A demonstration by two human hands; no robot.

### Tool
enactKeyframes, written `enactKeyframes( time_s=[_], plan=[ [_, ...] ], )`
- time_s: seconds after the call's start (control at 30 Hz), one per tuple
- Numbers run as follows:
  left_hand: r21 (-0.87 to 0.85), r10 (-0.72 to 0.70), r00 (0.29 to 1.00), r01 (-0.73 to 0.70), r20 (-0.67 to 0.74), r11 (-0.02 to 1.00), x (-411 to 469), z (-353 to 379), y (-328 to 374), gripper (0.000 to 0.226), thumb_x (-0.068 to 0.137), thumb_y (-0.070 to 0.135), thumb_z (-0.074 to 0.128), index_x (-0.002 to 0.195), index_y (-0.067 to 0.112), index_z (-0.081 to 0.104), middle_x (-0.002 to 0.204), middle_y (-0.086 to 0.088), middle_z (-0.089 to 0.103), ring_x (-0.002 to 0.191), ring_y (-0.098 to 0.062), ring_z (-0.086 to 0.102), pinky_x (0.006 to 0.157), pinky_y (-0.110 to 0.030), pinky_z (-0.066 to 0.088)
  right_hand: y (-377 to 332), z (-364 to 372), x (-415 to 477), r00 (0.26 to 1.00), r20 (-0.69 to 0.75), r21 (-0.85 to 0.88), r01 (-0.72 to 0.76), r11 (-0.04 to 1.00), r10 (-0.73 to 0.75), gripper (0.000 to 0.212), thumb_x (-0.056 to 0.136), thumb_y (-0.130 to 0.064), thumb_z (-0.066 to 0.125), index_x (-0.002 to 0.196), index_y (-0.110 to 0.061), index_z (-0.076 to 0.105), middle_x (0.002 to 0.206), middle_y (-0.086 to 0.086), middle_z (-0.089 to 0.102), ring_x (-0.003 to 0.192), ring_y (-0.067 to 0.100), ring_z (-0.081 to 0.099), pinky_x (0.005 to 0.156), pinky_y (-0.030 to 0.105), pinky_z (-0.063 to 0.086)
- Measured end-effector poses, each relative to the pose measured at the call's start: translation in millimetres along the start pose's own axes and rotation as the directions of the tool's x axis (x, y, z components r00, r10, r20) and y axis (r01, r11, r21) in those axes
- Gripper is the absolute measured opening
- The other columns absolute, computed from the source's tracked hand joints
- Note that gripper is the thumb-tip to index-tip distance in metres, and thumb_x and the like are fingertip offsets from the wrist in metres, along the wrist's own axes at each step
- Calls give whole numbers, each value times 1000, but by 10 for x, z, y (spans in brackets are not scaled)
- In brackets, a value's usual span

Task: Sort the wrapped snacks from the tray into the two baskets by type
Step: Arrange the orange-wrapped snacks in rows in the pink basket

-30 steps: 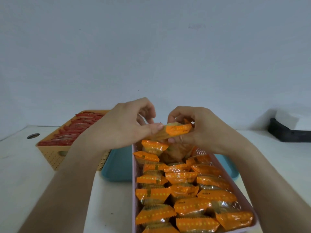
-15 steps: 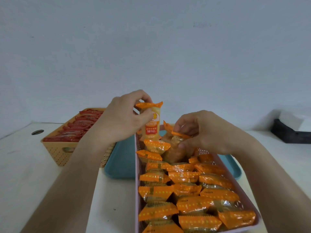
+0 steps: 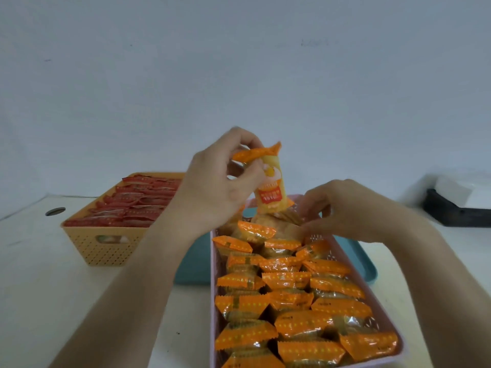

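Bare table [image 3: 53, 301] lay open at front left, between the yellow basket [image 3: 106, 245] and the pink basket [image 3: 213, 314]. Orange-wrapped snacks [image 3: 287, 301] packed the pink basket wall to wall; the teal tray [image 3: 195, 264] flanked its far end

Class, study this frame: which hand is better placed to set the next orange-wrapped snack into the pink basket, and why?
Left. The left hand pinches an orange-wrapped snack upright just above the far end of the pink basket. The right hand sits low among the packed snacks there.
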State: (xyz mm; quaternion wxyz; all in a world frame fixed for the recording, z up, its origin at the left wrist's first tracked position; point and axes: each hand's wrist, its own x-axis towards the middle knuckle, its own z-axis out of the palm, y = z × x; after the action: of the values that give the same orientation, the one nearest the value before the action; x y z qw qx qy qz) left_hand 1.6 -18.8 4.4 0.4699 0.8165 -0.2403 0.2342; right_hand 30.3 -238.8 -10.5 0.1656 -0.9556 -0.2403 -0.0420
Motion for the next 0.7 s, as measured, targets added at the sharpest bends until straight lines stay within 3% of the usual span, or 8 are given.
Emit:
enactKeyframes(
  time_s=[0.07, 0.17, 0.23, 0.37, 0.47, 0.53, 0.63, 0.7],
  plan=[
    [144, -62, 974, 31, 217, 989, -34, 127, -24, 11, 94, 29, 58, 103, 36, 56, 94, 14, 64, 81, 0, 65, 64, -17, 53, -42, 90, 31, 1000, 27, -94, 2, 996, 0, 18, 77, -45, 70, 85, -29, 71, 78, -16, 69, 76, 2, 61, 68, 20, 49],
    [170, -174, 877, 107, 448, 980, -80, 224, -71, 21, 97, 34, 52, 118, 35, 48, 104, 7, 67, 91, -8, 66, 79, -29, 57, -96, 129, 46, 999, 45, -106, 5, 994, 0, 16, 80, -45, 67, 91, -33, 66, 83, -17, 67, 75, 2, 60, 71, 21, 51],
    [163, -219, 846, 158, 486, 974, -81, 209, -114, 32, 95, 36, 57, 121, 41, 40, 109, 5, 69, 93, -11, 68, 86, -39, 56, -107, 166, 60, 999, 49, -112, 26, 993, -21, 15, 81, -43, 67, 94, -38, 62, 86, -15, 65, 80, 7, 61, 77, 27, 52],
    [260, -256, 804, 131, 536, 957, -84, 220, -167, 69, 80, 31, 77, 125, 50, 28, 109, 10, 68, 96, -9, 67, 88, -40, 55, -36, 211, 108, 1000, -1, -78, 1, 997, -1, 15, 75, -31, 75, 89, -28, 68, 81, -14, 67, 77, 7, 62, 72, 23, 52],
    [244, -268, 819, 161, 507, 956, -67, 212, -187, 71, 77, 22, 80, 121, 47, 30, 107, 8, 68, 91, -9, 68, 83, -36, 58, 13, 111, 93, 992, -122, 78, 7, 997, 2, 14, 73, -17, 77, 80, -27, 70, 76, -15, 69, 73, -1, 63, 64, 8, 43],
    [238, -272, 823, 172, 499, 956, -55, 176, -210, 71, 76, 20, 81, 120, 46, 32, 105, 8, 70, 89, -8, 69, 82, -35, 58, -2, 50, 74, 969, -246, 190, 53, 980, -5, 20, 75, -10, 76, 74, -27, 66, 73, -14, 68, 71, -1, 62, 64, 8, 43],
    [250, -279, 822, 172, 496, 953, -46, 111, -219, 72, 75, 19, 82, 118, 47, 33, 99, 7, 72, 87, -9, 70, 83, -38, 58, -40, -22, 30, 922, -386, 434, 149, 888, 34, 25, 79, 4, 65, 77, -19, 57, 79, -4, 67, 74, 9, 66, 71, 26, 53],
    [251, -276, 834, 172, 478, 953, -39, 80, -227, 71, 74, 18, 83, 116, 47, 34, 96, 6, 73, 84, -11, 71, 82, -40, 58, -62, -85, -16, 920, -390, 475, 157, 866, 47, 26, 83, 6, 60, 84, -19, 52, 82, -1, 65, 69, 17, 65, 70, 37, 57]
  ],
)
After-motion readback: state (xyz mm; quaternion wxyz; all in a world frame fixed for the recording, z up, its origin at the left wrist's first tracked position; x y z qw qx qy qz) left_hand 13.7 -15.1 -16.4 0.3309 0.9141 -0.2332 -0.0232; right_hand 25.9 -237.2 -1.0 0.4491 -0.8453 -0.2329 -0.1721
